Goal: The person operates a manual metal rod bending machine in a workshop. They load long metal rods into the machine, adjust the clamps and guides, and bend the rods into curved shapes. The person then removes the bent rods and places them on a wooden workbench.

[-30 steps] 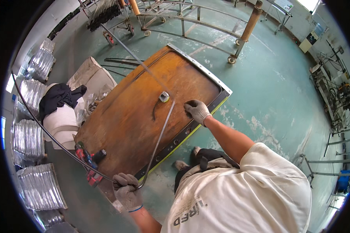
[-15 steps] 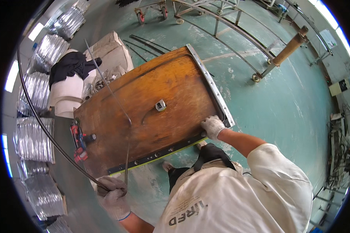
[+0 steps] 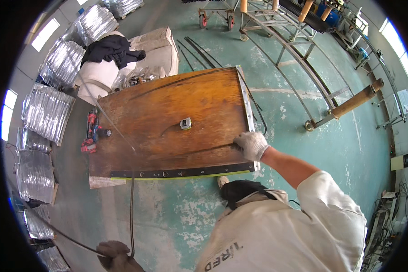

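A wooden board (image 3: 199, 104) with a dark punched strip (image 3: 172, 173) along its near edge and a pale metal rail (image 3: 247, 104) on its right lies before me. My right hand (image 3: 253, 146), in a white knitted glove, is closed at the board's near right corner on a thin dark strip (image 3: 208, 148) that runs leftward over the wood. At the lower left, beyond the board, my gloved left hand (image 3: 118, 256) is closed around a long, bendy dark strip (image 3: 132, 213). One length rises across the board's left part; another trails off to the far left.
A tape measure (image 3: 186, 123) sits mid-board; a red cordless power tool (image 3: 90, 133) lies at its left end. Wrapped silvery stacks (image 3: 47, 113) line the left. White bundles (image 3: 156, 50) stand behind the board. More dark strips (image 3: 204, 52) lie on the floor near a wheeled metal rack (image 3: 299, 63).
My left hand has moved lower and toward me with its strip. The strip by the right rail has come away and hangs past the board's edge. My view has shifted.
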Demonstrator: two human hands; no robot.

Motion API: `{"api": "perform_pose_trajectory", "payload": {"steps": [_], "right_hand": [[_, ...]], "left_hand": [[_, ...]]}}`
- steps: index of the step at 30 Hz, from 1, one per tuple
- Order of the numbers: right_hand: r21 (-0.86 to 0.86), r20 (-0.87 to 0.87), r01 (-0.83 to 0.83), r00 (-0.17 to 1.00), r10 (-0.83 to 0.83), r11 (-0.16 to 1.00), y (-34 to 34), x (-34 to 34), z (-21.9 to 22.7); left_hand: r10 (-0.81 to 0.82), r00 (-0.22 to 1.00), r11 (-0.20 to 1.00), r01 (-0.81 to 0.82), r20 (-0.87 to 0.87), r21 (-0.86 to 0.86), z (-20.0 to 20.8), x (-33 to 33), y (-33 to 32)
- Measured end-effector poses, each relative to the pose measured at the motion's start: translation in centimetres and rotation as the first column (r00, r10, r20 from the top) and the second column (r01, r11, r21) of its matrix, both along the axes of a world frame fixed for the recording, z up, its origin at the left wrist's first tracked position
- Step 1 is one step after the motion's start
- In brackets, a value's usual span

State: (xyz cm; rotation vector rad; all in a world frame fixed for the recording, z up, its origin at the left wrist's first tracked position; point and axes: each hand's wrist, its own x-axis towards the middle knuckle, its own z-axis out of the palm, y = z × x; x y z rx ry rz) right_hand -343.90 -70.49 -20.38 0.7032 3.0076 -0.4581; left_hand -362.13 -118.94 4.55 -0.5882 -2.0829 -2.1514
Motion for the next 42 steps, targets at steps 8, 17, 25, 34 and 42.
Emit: {"api": "perform_pose_trajectory", "payload": {"steps": [8,17,25,34,42], "right_hand": [[-0.019,-0.254,0.218,0.943,-0.215,0.976,11.5,-1.4,2.1],[-0.346,-0.256,0.737,0.521,-0.814,0.58,42.7,-5.3,-0.2],[0.082,-0.715,0.618,0.583,-0.386,0.782,52.0,-16.8,3.2],[-0.989,-0.004,-0.065,0.913,-0.408,-0.136,27.7,-13.4,-1.1],[-0.666,-0.144,0.236,0.89,-0.432,0.707,34.9,-17.4,-6.0]], "left_hand": [[0.166,0.965,0.979,-0.186,-0.204,-0.087,1.7,9.7,0.8],[0.44,0.886,0.867,-0.461,-0.144,-0.187,0.6,18.1,11.0],[0.393,0.911,0.906,-0.406,-0.124,-0.115,4.3,20.7,26.1],[0.412,0.888,0.869,-0.45,0.204,0.206,-4.8,19.0,29.3],[0.567,0.542,0.711,-0.702,0.62,-0.037,-26.3,16.2,35.2]]}}
